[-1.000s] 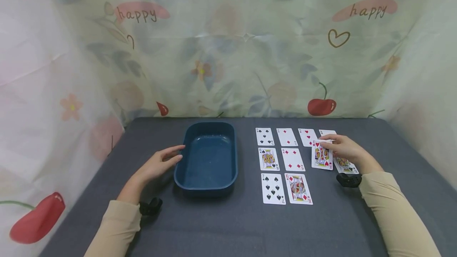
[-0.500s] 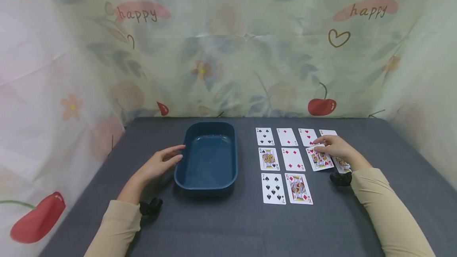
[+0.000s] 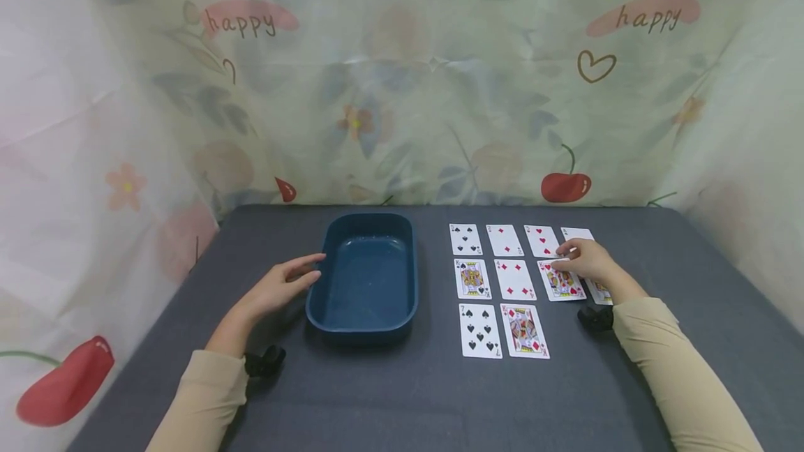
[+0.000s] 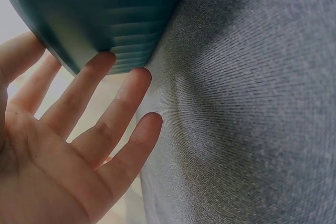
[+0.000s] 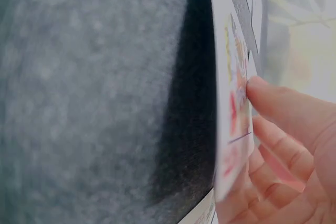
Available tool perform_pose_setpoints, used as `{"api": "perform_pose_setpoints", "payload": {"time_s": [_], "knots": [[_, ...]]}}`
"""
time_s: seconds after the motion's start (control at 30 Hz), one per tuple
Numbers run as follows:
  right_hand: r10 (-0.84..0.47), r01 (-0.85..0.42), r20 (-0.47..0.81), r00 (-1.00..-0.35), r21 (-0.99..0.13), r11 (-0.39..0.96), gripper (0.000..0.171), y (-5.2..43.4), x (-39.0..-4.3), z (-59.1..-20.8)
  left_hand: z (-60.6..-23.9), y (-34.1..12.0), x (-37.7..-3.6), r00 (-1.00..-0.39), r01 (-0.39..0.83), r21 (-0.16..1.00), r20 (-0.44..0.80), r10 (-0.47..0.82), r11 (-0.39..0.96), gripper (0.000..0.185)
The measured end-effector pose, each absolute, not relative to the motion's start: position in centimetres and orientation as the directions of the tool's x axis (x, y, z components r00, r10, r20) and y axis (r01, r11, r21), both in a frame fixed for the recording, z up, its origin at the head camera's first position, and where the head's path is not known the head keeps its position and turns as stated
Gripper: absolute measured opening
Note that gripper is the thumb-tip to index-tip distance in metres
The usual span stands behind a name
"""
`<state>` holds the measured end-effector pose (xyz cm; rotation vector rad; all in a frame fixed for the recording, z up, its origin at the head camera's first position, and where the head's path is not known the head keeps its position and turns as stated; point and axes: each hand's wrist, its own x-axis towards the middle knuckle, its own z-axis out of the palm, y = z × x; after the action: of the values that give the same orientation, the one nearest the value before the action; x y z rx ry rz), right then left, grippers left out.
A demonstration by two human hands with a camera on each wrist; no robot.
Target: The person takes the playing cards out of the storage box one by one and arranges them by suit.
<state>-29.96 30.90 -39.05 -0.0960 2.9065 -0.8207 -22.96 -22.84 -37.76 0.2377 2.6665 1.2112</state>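
My right hand (image 3: 597,265) pinches a face card, the king of hearts (image 3: 563,284), by its far edge. In the right wrist view the thumb lies on the card's face (image 5: 239,82), and a dark shadow shows under its raised near edge. Partly hidden by this hand are another face card (image 3: 601,292) and a back-row card (image 3: 576,233). To the left, the four of diamonds (image 3: 516,280) lies face up. My left hand (image 3: 273,293) has its fingers spread at the left side of a blue plastic bin (image 3: 364,291); its fingertips touch or nearly touch the wall.
More face-up cards lie in rows: five of spades (image 3: 466,240), two of diamonds (image 3: 505,240), three of hearts (image 3: 541,240), king of spades (image 3: 473,279), seven of spades (image 3: 480,330) and king of diamonds (image 3: 525,330). A patterned curtain (image 3: 433,124) closes off the back of the grey-covered table (image 3: 377,396).
My right hand has moved slightly left with the king of hearts, which has come down into the middle row beside the four of diamonds. The left hand and the bin stay put.
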Motion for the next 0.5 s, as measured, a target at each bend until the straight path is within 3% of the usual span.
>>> {"api": "perform_pose_setpoints", "payload": {"time_s": [0.5], "knots": [[-0.065, -0.030, -0.049, -0.997, -0.521, 0.853, 0.043, 30.72, -29.70, -38.89, -37.72, -22.93, -23.03, -0.965, 0.063, 0.758, -0.120, 0.233, 0.649, 0.050]]}}
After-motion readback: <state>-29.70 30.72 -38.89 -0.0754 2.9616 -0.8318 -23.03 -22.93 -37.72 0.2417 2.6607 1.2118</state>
